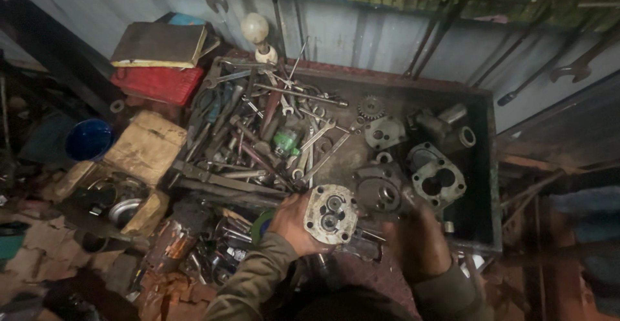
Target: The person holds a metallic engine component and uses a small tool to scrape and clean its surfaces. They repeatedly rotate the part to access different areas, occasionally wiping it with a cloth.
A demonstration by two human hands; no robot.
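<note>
Gripped in the closed left hand [292,223], a round pump housing [330,214] faces up, just in front of the metal tray [485,166]. Right hand [418,234], blurred, hovers at the tray's near edge; its grip cannot be made out. Wrenches [310,143] lie inside the tray, a gear [371,107] beyond them.
</note>
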